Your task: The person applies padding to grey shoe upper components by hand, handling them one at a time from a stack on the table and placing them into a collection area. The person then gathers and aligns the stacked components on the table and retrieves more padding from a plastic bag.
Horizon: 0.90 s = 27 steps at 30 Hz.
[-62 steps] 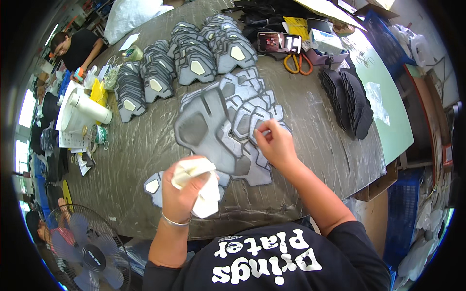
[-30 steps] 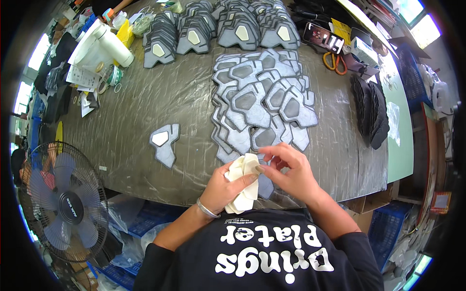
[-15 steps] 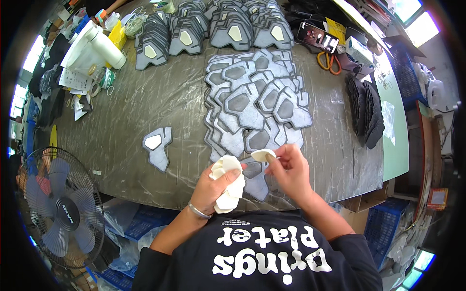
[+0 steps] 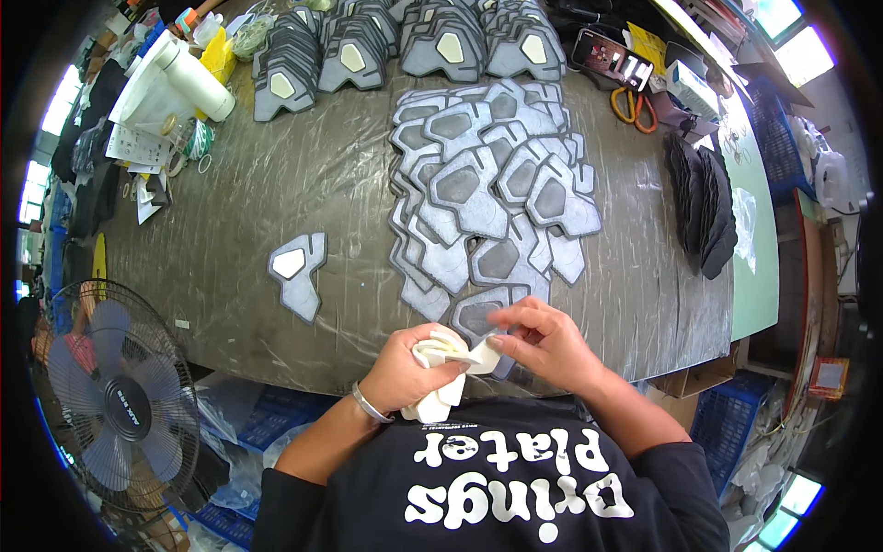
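Observation:
My left hand (image 4: pixel 397 372) is closed around a stack of white, thin pads (image 4: pixel 430 405) near the table's front edge. A white pad (image 4: pixel 482 357) at the stack's right side is pinched between the thumb and fingers of my right hand (image 4: pixel 556 351). It appears to touch the stack or be partly bent against it. Just beyond my hands lies a grey shaped piece (image 4: pixel 471 318) with a dark recessed patch, partly covered by my right fingers. Farther off is a pile of similar grey pieces (image 4: pixel 464 189). A single grey piece (image 4: pixel 299 293) with a white pad in it lies to the left.
Rows of stacked grey pieces (image 4: pixel 354 64) with white pads stand at the back. At back right are a phone (image 4: pixel 609 61), orange-handled scissors (image 4: pixel 635 109) and black pieces (image 4: pixel 704 207). A white bottle (image 4: pixel 196 83) stands back left; a fan (image 4: pixel 124 400) is front left.
My right hand has come down and left to the stack; it held a pad apart from it before. The stack has tilted in my left hand. The view has shifted slightly.

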Motion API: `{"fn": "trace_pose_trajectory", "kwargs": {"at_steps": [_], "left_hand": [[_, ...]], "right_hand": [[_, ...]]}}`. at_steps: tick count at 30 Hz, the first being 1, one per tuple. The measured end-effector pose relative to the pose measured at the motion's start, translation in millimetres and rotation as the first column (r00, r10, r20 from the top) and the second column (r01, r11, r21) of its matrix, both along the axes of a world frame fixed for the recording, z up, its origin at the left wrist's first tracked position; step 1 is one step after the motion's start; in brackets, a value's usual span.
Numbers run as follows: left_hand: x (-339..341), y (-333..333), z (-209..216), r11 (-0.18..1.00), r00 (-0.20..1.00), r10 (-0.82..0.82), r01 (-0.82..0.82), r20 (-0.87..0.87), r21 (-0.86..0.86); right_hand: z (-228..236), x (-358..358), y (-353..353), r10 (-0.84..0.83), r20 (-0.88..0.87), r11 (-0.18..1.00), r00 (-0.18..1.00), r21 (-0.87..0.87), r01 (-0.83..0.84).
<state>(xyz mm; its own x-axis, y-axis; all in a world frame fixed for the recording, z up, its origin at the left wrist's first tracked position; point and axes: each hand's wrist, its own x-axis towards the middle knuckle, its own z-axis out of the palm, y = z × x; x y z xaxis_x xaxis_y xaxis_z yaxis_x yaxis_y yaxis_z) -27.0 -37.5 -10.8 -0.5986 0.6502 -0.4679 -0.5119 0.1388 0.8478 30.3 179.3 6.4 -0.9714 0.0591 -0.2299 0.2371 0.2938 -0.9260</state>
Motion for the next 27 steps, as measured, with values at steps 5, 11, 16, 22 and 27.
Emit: {"fn": "trace_pose_trajectory", "kwargs": {"at_steps": [5, 11, 16, 22, 27], "left_hand": [[-5.3, 4.9, 3.2, 0.992, 0.991, -0.123, 0.123, -0.048, 0.015], [-4.3, 5.8, -2.5, 0.995, 0.994, -0.086, 0.083, -0.064, -0.05], [-3.5, -6.3, -5.5, 0.999, 0.998, 0.032, -0.034, 0.049, 0.042], [-5.1, -9.5, 6.9, 0.983, 0.937, 0.181, -0.183, 0.299, -0.023], [-8.7, -16.1, -4.3, 0.987, 0.902, 0.125, -0.157, 0.413, 0.044]], "right_hand": [[-1.4, 0.4, 12.5, 0.183, 0.25, 0.982, 0.951, -0.083, -0.167], [-3.5, 1.3, 18.3, 0.181, 0.386, 0.983, 0.904, -0.099, -0.154], [-16.0, 1.0, 18.1, -0.049, 0.448, 0.982, 0.893, -0.144, 0.126], [-21.9, -9.8, 4.6, -0.003, 0.422, 0.986, 0.907, -0.151, 0.074], [-19.9, -17.4, 4.1, -0.006, 0.495, 0.992, 0.869, -0.104, 0.067]]}}
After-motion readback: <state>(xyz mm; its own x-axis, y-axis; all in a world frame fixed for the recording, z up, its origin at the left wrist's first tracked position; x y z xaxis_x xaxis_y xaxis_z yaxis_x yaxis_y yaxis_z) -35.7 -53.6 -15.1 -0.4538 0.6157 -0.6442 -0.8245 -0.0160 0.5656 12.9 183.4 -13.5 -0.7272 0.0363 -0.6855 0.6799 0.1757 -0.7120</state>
